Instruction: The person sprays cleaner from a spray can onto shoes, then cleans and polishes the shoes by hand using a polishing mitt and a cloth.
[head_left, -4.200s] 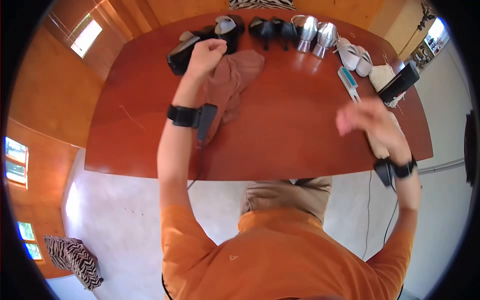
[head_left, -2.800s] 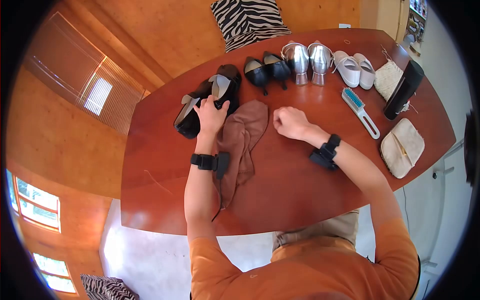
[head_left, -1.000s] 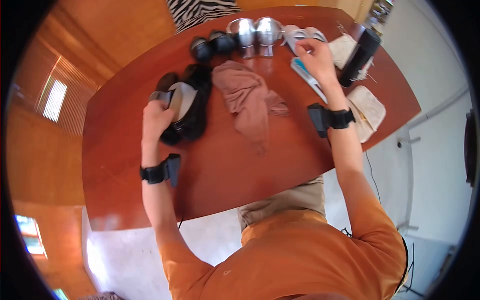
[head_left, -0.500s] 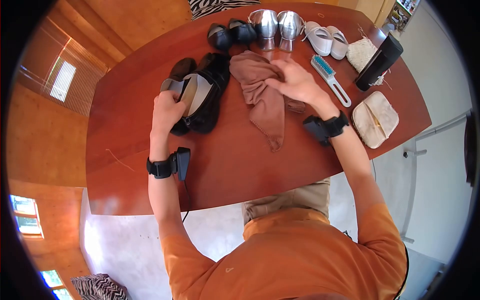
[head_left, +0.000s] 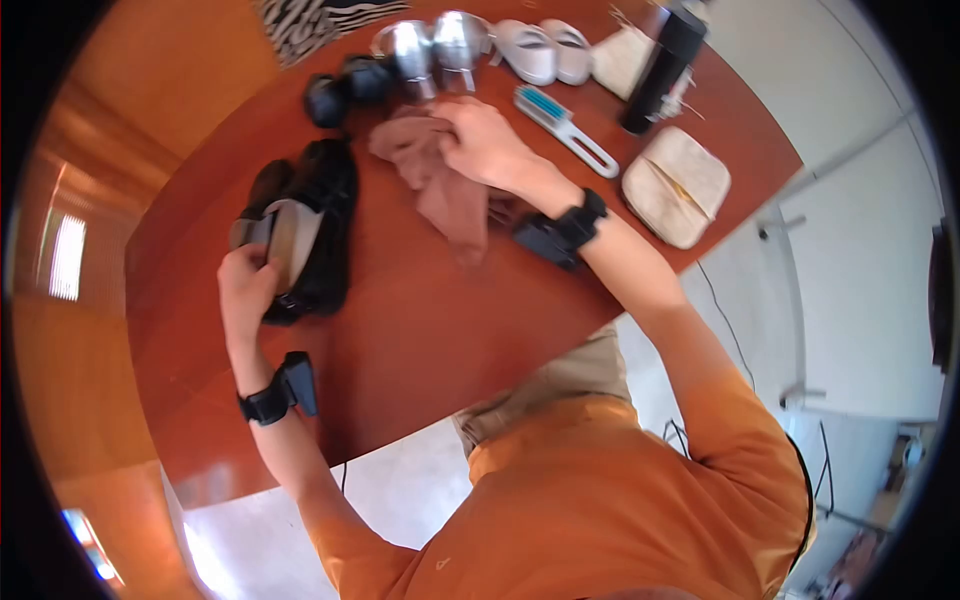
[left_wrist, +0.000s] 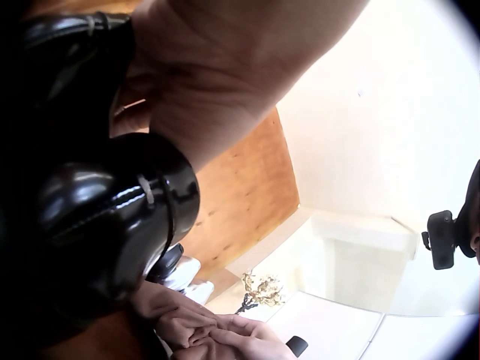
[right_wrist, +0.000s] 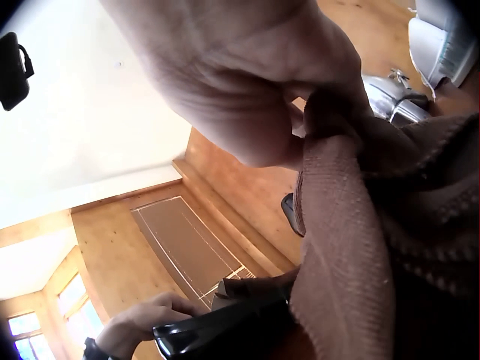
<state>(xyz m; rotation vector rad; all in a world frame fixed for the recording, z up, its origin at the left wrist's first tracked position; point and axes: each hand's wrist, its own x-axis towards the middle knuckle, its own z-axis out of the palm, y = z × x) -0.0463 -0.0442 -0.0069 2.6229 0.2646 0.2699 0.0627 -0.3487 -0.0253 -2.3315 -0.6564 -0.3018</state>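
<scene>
A pair of glossy black loafers [head_left: 325,235] stands at the left of the table. My left hand [head_left: 247,290] grips the heel end of the left shoe [head_left: 284,232], fingertips inside its opening. In the left wrist view, the shiny black heels [left_wrist: 112,217] fill the left side beside my palm. My right hand [head_left: 487,145] holds a bunched brown cloth [head_left: 455,215] just right of the loafers. The right wrist view shows the cloth [right_wrist: 341,240] hanging in folds from the pinched fingers [right_wrist: 259,135].
Black heels [head_left: 345,88], silver heeled shoes [head_left: 435,55] and white shoes [head_left: 545,52] line the far edge. To the right are a brush with blue bristles [head_left: 565,130], a black bottle [head_left: 665,70], a whitish cloth [head_left: 617,62] and a cream pad [head_left: 677,187].
The loafers have come nearer the front edge with my left hand on them. My right hand has left the brush area, moved left and taken hold of the cloth. The head view has turned.
</scene>
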